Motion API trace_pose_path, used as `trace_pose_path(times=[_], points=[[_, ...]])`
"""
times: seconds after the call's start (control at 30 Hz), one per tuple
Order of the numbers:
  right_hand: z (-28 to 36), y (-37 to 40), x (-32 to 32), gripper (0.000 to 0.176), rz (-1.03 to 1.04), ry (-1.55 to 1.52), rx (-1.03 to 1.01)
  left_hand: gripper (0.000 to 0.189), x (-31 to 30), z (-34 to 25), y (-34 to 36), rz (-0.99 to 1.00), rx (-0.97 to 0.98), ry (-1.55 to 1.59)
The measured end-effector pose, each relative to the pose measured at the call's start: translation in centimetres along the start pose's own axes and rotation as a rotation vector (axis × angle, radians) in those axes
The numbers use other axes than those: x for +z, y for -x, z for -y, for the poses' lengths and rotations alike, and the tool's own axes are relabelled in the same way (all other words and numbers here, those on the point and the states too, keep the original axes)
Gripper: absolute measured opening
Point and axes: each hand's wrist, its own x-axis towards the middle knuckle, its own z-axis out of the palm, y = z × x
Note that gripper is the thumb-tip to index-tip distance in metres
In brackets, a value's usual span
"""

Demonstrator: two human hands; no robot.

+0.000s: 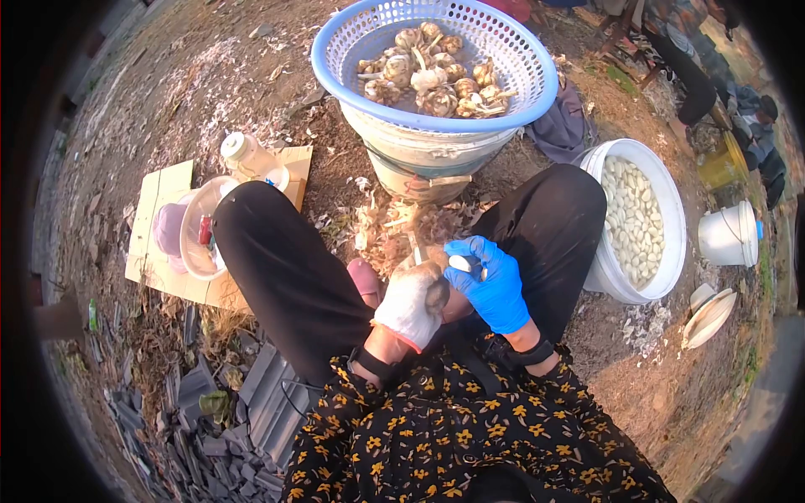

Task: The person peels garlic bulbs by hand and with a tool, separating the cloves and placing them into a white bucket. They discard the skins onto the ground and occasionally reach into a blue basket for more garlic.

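Note:
My left hand (413,303), in a soiled white work glove, is closed in front of my knees. A narrow pale strip (416,246) sticks up at its fingertips; I cannot tell what it belongs to. Close beside it, my right hand (493,285) in a blue disposable glove pinches a peeled white garlic clove (459,263) between thumb and fingers. Garlic skins (386,230) litter the ground beyond my hands. A blue-rimmed plastic basket (331,63) holds whole garlic bulbs (429,77) and rests on a large pale bucket (402,142).
A white bucket (673,214) of peeled cloves (629,222) stands outside my right knee. Further right are a lidded white pail (728,236) and a yellow bucket (723,164). At left, cardboard (151,243) bears a jar (241,153) and a basin (199,256). Broken tiles (272,402) lie behind. Other people sit at upper right.

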Motion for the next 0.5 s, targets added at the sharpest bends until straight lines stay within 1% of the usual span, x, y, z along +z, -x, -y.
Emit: trace_pose_path(times=[0.07, 0.17, 0.23, 0.27, 0.3, 0.33, 0.37, 0.4, 0.43, 0.47, 0.5], points=[[0.6, 0.1, 0.0, 0.026, 0.001, 0.011, -0.006, 0.006, -0.8, 0.2, -0.3, -0.02, -0.078, 0.031], [1.9, 0.2, -0.2, 0.026, -0.074, 0.133, -0.057, 0.009, -1.4, 0.6, -1.2, -0.074, -0.124, -0.257], [4.2, 0.3, -2.3, 0.028, -0.246, 0.346, -0.238, 0.012, -1.1, 0.3, -1.0, -0.054, -0.036, -0.349], [5.2, 0.3, -4.2, 0.029, -0.351, 0.456, -0.332, 0.011, -1.2, 0.3, -1.2, -0.042, 0.012, -0.081], [6.5, 0.5, -6.2, 0.03, -0.496, 0.493, -0.321, 0.008, -2.2, 0.2, -1.4, -0.04, 0.007, -0.092], [7.2, 0.1, -8.6, 0.03, -0.639, 0.524, -0.386, 0.006, -3.2, 0.1, -1.6, -0.037, 0.001, -0.104], [8.3, 0.4, -11.4, 0.036, -0.703, 0.488, -0.194, 0.005, -2.9, -0.3, -1.6, -0.05, 0.015, -0.116], [8.5, -0.3, -13.8, 0.046, -0.777, 0.505, -0.18, 0.005, -2.3, -0.7, -1.3, -0.062, 0.027, -0.127], [8.8, -1.0, -15.8, 0.057, -0.816, 0.568, -0.049, 0.005, -1.7, -0.9, -1.1, -0.073, 0.034, -0.138], [7.4, -1.3, -18.9, 0.06, -0.756, 0.804, 0.05, 0.006, -1.2, -0.8, -1.1, -0.122, 0.054, -0.189], [5.2, -1.2, -21.2, 0.064, -0.688, 1.038, 0.159, 0.005, -0.3, -0.6, -1.0, -0.171, 0.085, -0.161]])
